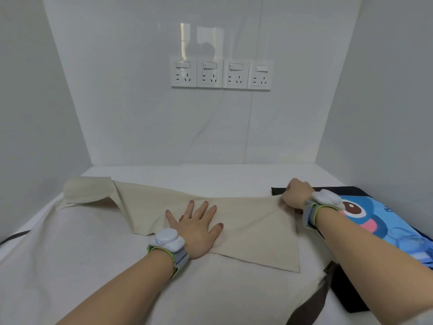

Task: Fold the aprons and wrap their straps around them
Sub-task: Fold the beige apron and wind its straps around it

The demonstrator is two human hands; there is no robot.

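So there's just the one head view, looking down at a white table (210,177) boxed in by plain white walls. No real containers anywhere; the table holds everything. A beige apron (246,221) is spread across the middle of it, soft matte cotton-looking cloth, with one layer folded over so it makes a rough angled flap with a pointed corner near the right. At the far left its cloth bunches into a rounded hump.

The left hand (196,224) lies flat on the folded flap, fingers spread and straight, palm pressing the cloth down. The right hand (294,194) is over at the right end of the flap, fingers curled tight, gripping the apron's edge so the fabric pulls up into a little ridge there. Both wrists wear a white plastic pod on a grey band with lime trim; the left wrist tracker (168,240) shows a small blue light, the right wrist tracker (326,198) looks the same shape.

On the right, partly under the right forearm, lies a second apron (379,221), black with a glossy-looking blue cartoon print, big eye and pink cheek. A dark brown strap (311,299) runs off toward the near edge.

On the far wall, four white sockets (221,73) with rocker switches sit in a row.
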